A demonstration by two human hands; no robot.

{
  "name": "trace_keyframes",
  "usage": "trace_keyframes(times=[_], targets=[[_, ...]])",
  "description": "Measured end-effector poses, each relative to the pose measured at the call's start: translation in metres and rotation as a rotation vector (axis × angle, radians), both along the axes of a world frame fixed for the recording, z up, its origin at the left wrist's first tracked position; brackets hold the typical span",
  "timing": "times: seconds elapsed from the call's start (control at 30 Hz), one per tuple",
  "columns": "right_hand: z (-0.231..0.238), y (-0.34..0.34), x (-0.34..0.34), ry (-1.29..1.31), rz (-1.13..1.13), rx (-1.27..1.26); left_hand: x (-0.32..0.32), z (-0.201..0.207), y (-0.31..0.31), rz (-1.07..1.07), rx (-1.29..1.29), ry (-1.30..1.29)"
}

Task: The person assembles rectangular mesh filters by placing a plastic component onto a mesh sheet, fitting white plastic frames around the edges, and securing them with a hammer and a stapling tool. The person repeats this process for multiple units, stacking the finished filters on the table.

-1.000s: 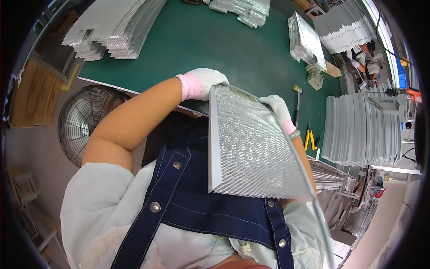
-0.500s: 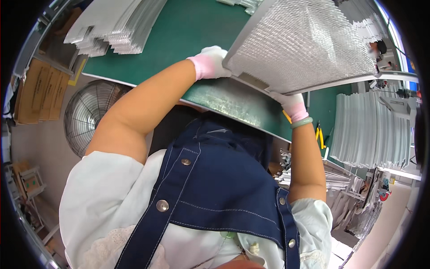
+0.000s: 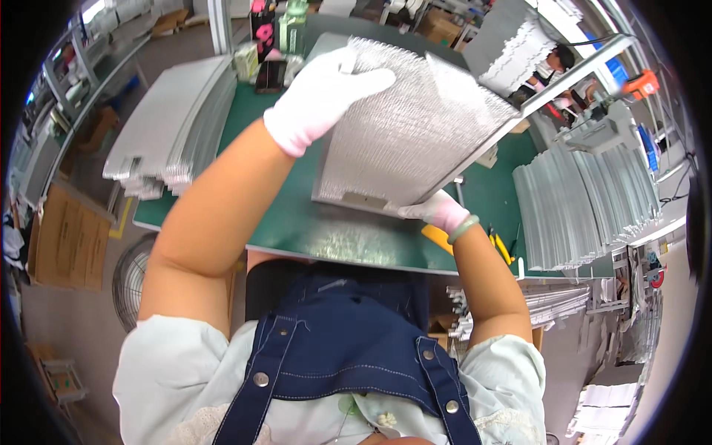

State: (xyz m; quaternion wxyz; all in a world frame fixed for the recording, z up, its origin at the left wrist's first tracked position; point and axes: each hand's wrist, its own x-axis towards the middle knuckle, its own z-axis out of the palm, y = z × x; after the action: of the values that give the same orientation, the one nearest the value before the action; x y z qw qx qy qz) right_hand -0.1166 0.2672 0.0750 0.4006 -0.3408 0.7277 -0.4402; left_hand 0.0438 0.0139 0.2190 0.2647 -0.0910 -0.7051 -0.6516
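Note:
A silvery mesh filter panel in a thin metal frame stands tilted above the green worktable. My right hand, in a white and pink glove, grips its lower edge near the right corner. At the panel's upper left, my gloved left hand is raised in front of the mesh, thumb stretched out apart from the fingers. Whether it touches the panel I cannot tell. Beside my right hand lie a yellow-handled tool and yellow pliers.
Flat silvery panels are stacked at the left of the table, and a long row of them stands at the right. A green bottle and small items stand at the back. A floor fan is below left; people work far right.
My left hand has moved from the panel's lower left corner up to its upper left. The panel has shifted left, with my right hand still on its lower edge. My view has tilted up.

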Motion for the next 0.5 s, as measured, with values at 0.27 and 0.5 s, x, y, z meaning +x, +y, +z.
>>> trace_keyframes(times=[0.27, 0.5], targets=[[0.145, -0.028, 0.006, 0.365, -0.428, -0.914, 0.004, -0.007, -0.006, 0.028, 0.083, -0.082], [0.135, -0.048, 0.009, 0.42, -0.472, -1.232, -0.002, -0.009, -0.007, 0.041, 0.084, -0.063]])
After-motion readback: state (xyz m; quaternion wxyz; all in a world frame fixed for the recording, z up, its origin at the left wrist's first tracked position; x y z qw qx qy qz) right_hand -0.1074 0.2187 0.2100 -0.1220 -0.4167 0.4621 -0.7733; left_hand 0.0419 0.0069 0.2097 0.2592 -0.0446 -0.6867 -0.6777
